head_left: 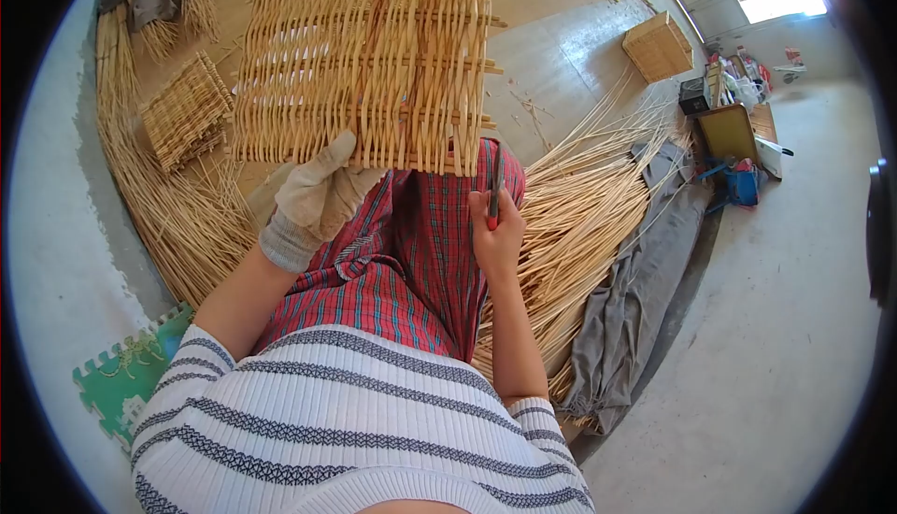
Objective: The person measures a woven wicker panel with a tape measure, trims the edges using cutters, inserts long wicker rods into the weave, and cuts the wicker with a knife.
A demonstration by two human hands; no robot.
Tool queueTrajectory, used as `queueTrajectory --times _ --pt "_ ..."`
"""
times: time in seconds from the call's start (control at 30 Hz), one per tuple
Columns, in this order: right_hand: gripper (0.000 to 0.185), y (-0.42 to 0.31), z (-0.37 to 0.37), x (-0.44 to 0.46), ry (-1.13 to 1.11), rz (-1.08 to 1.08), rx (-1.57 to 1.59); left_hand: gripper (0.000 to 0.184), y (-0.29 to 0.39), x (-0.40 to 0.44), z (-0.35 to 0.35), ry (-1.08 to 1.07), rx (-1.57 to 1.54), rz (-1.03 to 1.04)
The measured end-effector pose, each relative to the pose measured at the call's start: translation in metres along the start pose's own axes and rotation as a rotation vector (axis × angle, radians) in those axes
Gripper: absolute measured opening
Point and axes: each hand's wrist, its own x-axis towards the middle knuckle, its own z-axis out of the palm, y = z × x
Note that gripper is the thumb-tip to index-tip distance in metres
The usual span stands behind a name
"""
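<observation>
A flat panel of woven wicker (374, 56) is held up in front of my knees, with short rod ends sticking out along its right side. My left hand (322, 192), in a pale work glove, grips the panel's lower edge, its thumb lying on the near face. The other fingers are partly hidden behind the weave. My bare right hand (499, 234) is closed around a red-handled tool (493, 207) with a dark, narrow metal end pointing up. That end is just beside the panel's lower right corner; whether they touch I cannot tell.
Long loose rods (589, 234) lie to my right on a grey cloth (626, 299). More rods (140, 187) spread along the left, near a smaller woven piece (187, 112). A wicker box (658, 47) stands farther back. Green foam mat (131, 378) lies at lower left.
</observation>
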Motion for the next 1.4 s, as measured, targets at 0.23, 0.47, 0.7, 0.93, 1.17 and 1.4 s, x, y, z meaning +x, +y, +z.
queueTrajectory --times 0.23,0.47,0.7,0.93,1.17,1.4 --pt "0.035 -0.039 -0.004 -0.014 -0.131 0.109 0.553 0.023 -0.019 -0.008 0.023 0.331 0.168 -0.096" --pt "0.026 -0.032 0.002 -0.015 -0.011 0.078 0.417 0.023 -0.027 -0.008 0.018 0.309 0.182 -0.137" --pt "0.019 -0.015 0.0 -0.005 0.051 0.124 0.142 0.034 -0.021 -0.016 -0.006 0.206 0.116 -0.123" --pt "0.049 -0.024 -0.005 0.015 0.046 -0.005 0.421 0.028 -0.034 -0.018 0.031 0.354 0.207 -0.187" --pt "0.045 -0.003 0.0 0.014 0.067 0.024 0.249 0.027 -0.038 -0.021 0.033 0.392 0.161 -0.204" --pt "0.034 0.015 -0.005 0.016 0.216 0.172 0.037 0.047 -0.039 -0.033 -0.008 0.354 0.053 -0.234"
